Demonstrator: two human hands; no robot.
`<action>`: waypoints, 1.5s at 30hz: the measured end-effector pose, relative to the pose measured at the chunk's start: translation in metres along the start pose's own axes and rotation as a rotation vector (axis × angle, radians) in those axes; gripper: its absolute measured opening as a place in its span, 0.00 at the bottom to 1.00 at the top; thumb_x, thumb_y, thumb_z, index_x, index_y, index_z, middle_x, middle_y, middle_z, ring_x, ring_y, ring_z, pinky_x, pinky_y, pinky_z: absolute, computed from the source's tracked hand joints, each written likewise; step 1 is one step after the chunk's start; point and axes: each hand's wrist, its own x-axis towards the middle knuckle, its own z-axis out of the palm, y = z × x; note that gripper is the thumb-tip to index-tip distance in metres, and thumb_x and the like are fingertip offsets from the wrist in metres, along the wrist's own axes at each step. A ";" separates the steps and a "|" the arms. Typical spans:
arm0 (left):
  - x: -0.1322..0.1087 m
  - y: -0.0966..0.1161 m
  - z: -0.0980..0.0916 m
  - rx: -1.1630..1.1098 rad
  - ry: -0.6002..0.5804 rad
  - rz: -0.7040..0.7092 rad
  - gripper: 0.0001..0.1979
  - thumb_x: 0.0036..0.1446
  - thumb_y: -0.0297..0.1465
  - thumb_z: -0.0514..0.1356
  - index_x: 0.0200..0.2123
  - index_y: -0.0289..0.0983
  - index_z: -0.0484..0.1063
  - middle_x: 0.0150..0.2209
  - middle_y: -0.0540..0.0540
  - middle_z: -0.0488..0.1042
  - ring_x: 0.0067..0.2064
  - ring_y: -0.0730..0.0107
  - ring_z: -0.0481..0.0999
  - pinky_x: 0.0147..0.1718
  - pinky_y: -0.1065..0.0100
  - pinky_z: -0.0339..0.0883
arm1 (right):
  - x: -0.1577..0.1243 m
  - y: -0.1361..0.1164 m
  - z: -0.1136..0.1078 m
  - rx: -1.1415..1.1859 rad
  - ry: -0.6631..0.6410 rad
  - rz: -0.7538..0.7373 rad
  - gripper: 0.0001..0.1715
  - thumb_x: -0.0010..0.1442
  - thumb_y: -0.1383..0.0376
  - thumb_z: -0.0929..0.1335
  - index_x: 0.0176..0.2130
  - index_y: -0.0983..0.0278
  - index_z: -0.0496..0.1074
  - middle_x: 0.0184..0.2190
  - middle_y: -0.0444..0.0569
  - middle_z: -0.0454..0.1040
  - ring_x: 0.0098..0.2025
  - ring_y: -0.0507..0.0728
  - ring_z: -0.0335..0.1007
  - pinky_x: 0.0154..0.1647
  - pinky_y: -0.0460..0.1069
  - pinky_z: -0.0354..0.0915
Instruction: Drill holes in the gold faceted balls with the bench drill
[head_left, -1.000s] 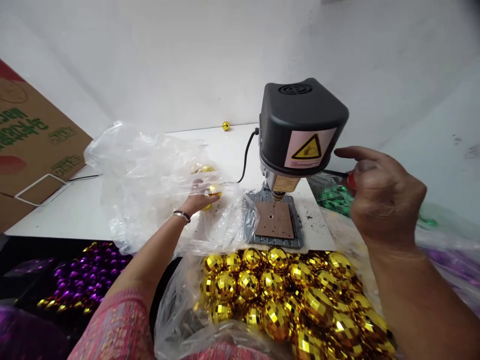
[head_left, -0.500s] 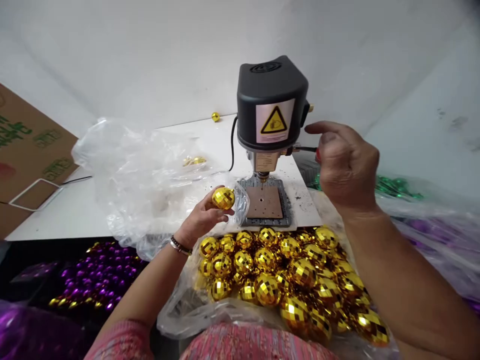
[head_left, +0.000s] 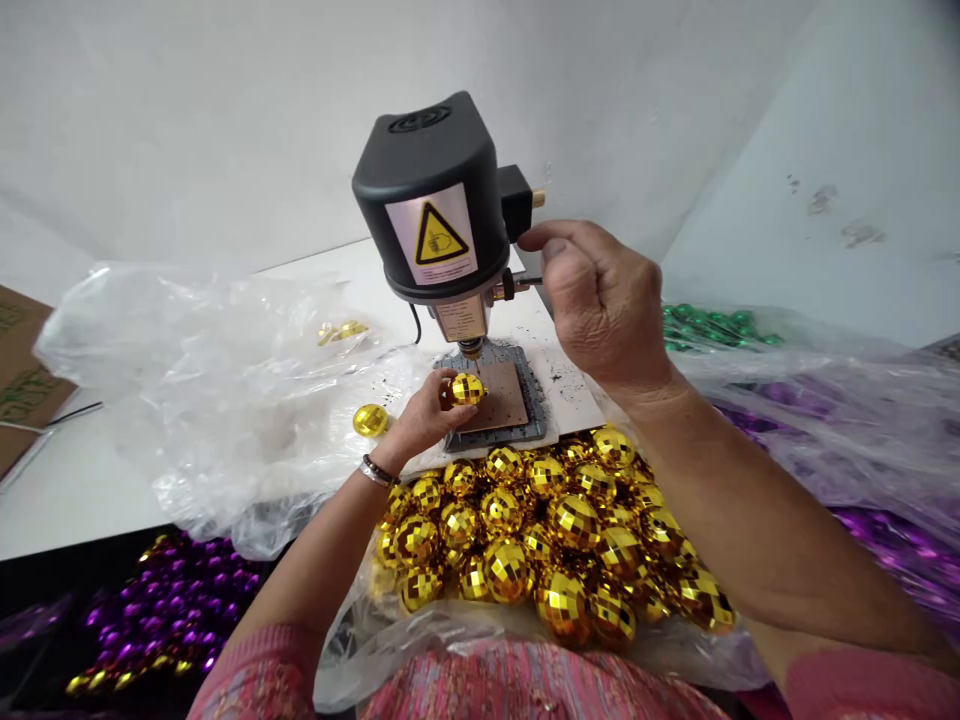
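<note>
My left hand (head_left: pixel 431 412) has its fingers closed around a gold mirror-ball ornament (head_left: pixel 469 389), over the base plate (head_left: pixel 501 398) of a small black drill press (head_left: pixel 431 200). The ball is just below the chuck (head_left: pixel 470 347); whether the bit touches it I cannot tell. Closed around the drill press lever (head_left: pixel 531 281), my right hand (head_left: pixel 604 300) hides the grip, and its index finger stretches toward the motor housing. Another gold ball (head_left: pixel 370 420) is just left of my left wrist. Many more gold balls (head_left: pixel 506 570) fill an open plastic bag in front of me.
Crumpled clear plastic (head_left: pixel 202 390) covers the left of the white table (head_left: pixel 45 510). Purple beads (head_left: pixel 176 600) lie lower left. Bagged green balls (head_left: pixel 712 325) and purple ones (head_left: pixel 795 400) are at the right. A cardboard box (head_left: pixel 26 370) stands at the left edge.
My view has swung right. My left hand has moved over the base plate, under the chuck, with a gold ball. Another gold ball now shows beside my left wrist. My right hand stays on the lever.
</note>
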 end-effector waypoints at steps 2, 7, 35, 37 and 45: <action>0.004 0.002 0.001 0.155 0.026 -0.001 0.33 0.52 0.40 0.68 0.59 0.36 0.66 0.40 0.46 0.78 0.36 0.67 0.76 0.37 0.65 0.70 | 0.002 0.000 0.000 -0.048 0.000 0.005 0.20 0.70 0.57 0.59 0.43 0.60 0.77 0.29 0.44 0.74 0.33 0.49 0.72 0.36 0.44 0.68; 0.012 0.014 0.002 0.349 0.013 0.004 0.32 0.52 0.39 0.67 0.60 0.37 0.69 0.40 0.46 0.80 0.37 0.64 0.78 0.39 0.65 0.71 | 0.004 -0.001 0.000 -0.077 0.001 -0.005 0.25 0.73 0.52 0.56 0.39 0.59 0.75 0.32 0.43 0.74 0.37 0.48 0.74 0.39 0.44 0.69; 0.034 0.010 0.015 0.005 -0.134 0.045 0.29 0.44 0.30 0.71 0.53 0.37 0.77 0.41 0.49 0.82 0.41 0.63 0.79 0.45 0.62 0.75 | -0.029 0.005 0.000 -0.021 0.025 0.024 0.20 0.66 0.61 0.62 0.49 0.60 0.78 0.26 0.43 0.73 0.24 0.48 0.62 0.34 0.46 0.68; 0.035 0.007 0.015 0.008 -0.135 0.060 0.29 0.44 0.30 0.71 0.53 0.37 0.77 0.40 0.49 0.82 0.41 0.62 0.79 0.45 0.62 0.74 | -0.031 0.006 0.000 -0.045 0.016 0.038 0.20 0.67 0.60 0.61 0.49 0.60 0.78 0.27 0.43 0.73 0.24 0.49 0.61 0.34 0.47 0.68; 0.035 0.001 0.017 0.024 -0.106 0.067 0.31 0.45 0.32 0.71 0.55 0.36 0.76 0.43 0.48 0.82 0.43 0.61 0.79 0.47 0.61 0.74 | -0.046 0.016 0.003 -0.101 -0.005 -0.048 0.23 0.67 0.61 0.59 0.53 0.60 0.76 0.35 0.49 0.78 0.36 0.55 0.73 0.46 0.54 0.73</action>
